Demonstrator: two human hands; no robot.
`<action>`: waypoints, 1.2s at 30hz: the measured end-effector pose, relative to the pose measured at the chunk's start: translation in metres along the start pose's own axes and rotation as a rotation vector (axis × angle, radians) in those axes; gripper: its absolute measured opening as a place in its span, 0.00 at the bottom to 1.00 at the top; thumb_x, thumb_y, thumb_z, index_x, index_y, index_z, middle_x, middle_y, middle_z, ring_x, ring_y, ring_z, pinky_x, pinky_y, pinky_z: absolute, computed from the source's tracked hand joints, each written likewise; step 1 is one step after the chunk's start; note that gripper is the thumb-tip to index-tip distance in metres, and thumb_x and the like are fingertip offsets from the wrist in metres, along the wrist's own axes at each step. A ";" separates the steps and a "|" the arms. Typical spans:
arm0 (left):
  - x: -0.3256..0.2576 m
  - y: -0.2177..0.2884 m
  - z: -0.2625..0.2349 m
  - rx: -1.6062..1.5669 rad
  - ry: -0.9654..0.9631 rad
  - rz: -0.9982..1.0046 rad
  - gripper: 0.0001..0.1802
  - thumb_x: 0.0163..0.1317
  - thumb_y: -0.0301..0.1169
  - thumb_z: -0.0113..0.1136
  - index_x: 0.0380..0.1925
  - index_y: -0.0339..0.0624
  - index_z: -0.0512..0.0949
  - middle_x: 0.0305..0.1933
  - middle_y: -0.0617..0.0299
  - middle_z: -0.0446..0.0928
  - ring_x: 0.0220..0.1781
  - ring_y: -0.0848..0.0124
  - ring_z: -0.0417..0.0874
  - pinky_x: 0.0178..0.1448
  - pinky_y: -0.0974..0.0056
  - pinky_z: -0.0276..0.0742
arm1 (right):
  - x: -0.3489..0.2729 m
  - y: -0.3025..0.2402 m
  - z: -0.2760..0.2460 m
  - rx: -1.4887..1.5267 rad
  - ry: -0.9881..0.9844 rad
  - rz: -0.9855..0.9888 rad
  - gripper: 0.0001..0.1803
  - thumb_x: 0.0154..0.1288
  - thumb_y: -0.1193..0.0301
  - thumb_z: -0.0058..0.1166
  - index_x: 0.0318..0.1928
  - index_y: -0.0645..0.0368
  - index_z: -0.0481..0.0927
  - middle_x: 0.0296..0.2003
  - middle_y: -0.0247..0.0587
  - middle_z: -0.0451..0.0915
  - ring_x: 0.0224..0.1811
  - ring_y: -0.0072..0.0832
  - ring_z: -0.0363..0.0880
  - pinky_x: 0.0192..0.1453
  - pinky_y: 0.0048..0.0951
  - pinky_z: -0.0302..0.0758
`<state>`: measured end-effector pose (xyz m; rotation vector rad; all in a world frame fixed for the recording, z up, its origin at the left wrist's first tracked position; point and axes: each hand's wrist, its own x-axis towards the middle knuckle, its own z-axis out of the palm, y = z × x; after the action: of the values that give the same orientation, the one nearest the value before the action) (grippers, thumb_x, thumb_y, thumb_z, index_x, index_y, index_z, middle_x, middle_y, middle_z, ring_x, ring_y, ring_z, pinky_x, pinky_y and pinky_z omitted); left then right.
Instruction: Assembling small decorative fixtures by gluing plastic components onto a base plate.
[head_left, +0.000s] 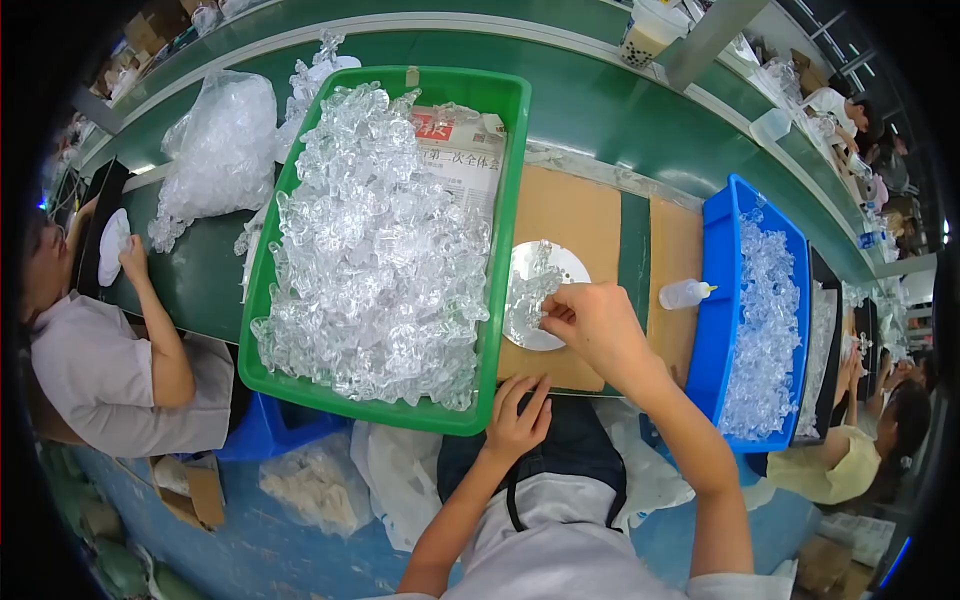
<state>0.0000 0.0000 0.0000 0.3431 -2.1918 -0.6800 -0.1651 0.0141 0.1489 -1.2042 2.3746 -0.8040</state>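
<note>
On the bench's cardboard mat (560, 215), the right hand (590, 320) pinches a clear plastic piece (528, 290) over a round disc (570, 262); the left hand (517, 415) rests flat, holding nothing. One-handed, the slippery piece could slide off the disc.

A printed paper sheet (462, 150) (probably newspaper, red-marked) lines the green tray (515, 190).

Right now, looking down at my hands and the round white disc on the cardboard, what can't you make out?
- Head view: the small clear plastic piece on the round white disc; its shape is too small and glassy to read.
- Right hand: its fingertips hide the grip.
- Left hand: palm down, underside hidden.
- Green plastic tray: the heap hides its floor.
</note>
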 end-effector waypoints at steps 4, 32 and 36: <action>-0.001 0.003 -0.001 0.004 0.010 -0.005 0.17 0.48 0.28 0.59 0.42 0.45 0.81 0.47 0.61 0.73 0.51 0.62 0.72 0.50 0.59 0.64 | -0.002 -0.001 0.000 0.018 -0.018 0.029 0.06 0.49 0.74 0.60 0.28 0.63 0.80 0.24 0.46 0.81 0.28 0.36 0.82 0.34 0.30 0.77; -0.007 -0.012 0.003 0.088 -0.044 0.104 0.17 0.49 0.31 0.58 0.42 0.51 0.81 0.42 0.64 0.73 0.49 0.67 0.72 0.55 0.64 0.72 | 0.254 0.122 -0.188 -0.955 0.129 -0.057 0.25 0.45 0.72 0.59 0.49 0.48 0.75 0.42 0.41 0.78 0.45 0.38 0.77 0.45 0.38 0.76; -0.018 -0.020 0.006 0.139 -0.022 0.149 0.16 0.49 0.35 0.60 0.41 0.54 0.81 0.40 0.67 0.73 0.48 0.71 0.72 0.54 0.66 0.72 | 0.324 0.044 -0.117 -0.600 0.216 -0.457 0.35 0.48 0.71 0.62 0.59 0.49 0.66 0.54 0.46 0.70 0.54 0.44 0.72 0.55 0.39 0.72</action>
<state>0.0079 -0.0064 -0.0262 0.2412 -2.2651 -0.4536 -0.4414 -0.1918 0.1924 -2.0411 2.6511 -0.3458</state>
